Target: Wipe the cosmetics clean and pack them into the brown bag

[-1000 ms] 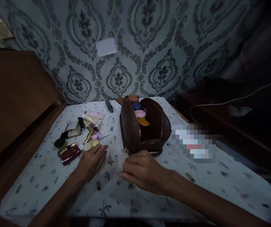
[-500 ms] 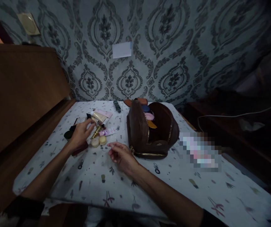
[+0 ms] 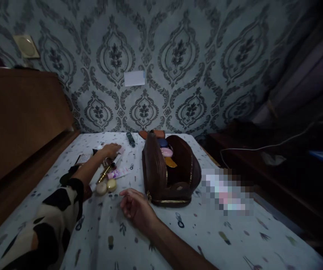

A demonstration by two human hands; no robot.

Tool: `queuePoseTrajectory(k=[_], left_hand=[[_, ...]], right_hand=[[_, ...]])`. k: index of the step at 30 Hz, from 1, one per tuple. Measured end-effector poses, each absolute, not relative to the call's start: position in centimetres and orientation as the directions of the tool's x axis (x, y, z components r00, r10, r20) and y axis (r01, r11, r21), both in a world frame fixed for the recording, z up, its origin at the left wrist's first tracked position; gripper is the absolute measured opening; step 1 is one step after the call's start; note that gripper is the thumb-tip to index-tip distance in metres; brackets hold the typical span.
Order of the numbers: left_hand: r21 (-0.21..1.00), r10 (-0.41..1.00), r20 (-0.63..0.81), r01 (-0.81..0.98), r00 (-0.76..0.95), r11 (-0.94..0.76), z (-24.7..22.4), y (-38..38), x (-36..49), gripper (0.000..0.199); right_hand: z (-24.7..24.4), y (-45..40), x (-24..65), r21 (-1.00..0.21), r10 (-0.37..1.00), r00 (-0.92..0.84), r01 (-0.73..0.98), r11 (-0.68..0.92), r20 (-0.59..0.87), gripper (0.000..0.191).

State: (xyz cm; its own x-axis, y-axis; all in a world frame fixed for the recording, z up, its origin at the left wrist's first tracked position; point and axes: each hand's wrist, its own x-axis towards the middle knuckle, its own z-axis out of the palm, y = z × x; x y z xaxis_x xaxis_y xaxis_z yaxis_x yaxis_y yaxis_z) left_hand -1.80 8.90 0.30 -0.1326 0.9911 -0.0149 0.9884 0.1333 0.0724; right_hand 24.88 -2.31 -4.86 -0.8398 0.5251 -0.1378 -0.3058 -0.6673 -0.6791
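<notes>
My left hand (image 3: 111,150) is palm down over a small heap of cosmetics, fingers stretched onto a pale pink tube (image 3: 121,149); its fingertips are partly hidden. Near its wrist lie a gold stick-shaped cosmetic (image 3: 102,175), a white and purple tube (image 3: 117,173) and two small round pots, one whitish (image 3: 101,188) and one yellowish (image 3: 111,184). My right hand (image 3: 135,207) hovers empty, its fingers loosely bent and apart, left of the front corner of a brown bag (image 3: 152,176). The bag stands unzipped, with pink (image 3: 167,152), blue and orange-yellow items inside.
A dark green object (image 3: 130,139) and a tan leather piece (image 3: 159,134) lie at the back near the wall. Right of the bag is a blurred-out item (image 3: 227,191). A wooden cabinet (image 3: 23,120) borders the left; a white cable (image 3: 251,149) runs at right.
My left hand has reached farther forward, onto the pink tube, and its patterned sleeve has come into view. My right hand stays near the bag. The camera view has shifted up and right.
</notes>
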Motion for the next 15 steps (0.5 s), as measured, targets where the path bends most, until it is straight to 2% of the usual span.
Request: queuePoseTrajectory(k=[4,7,12,15], left_hand=[[0.068,0.995,0.035,0.994,-0.092,0.089,0.4,9.0,-1.1,0.033],[0.12,0.99,0.115,0.99,-0.085,0.071,0.8,8.7,-0.6,0.031],[0.348,0.927,0.307,0.932,-0.216,0.102,2.3,7.8,-1.0,0.013],[0.549,0.829,0.432,0.833,-0.355,0.07,3.9,6.4,-1.4,0.014]], right_hand=[[-4.9,-2.3,24.9,-0.678,0.52,-0.842,-0.299,-0.671,-0.144,0.037],[-5.0,-2.2,24.9,-0.678,0.517,-0.845,-0.3,-0.671,-0.138,0.037],[-5.1,-2.0,25.0,-0.679,0.553,-0.825,-0.34,-0.651,-0.117,0.037],[-5.0,-2.0,25.0,-0.672,0.569,-0.814,-0.358,-0.648,-0.115,0.036]])
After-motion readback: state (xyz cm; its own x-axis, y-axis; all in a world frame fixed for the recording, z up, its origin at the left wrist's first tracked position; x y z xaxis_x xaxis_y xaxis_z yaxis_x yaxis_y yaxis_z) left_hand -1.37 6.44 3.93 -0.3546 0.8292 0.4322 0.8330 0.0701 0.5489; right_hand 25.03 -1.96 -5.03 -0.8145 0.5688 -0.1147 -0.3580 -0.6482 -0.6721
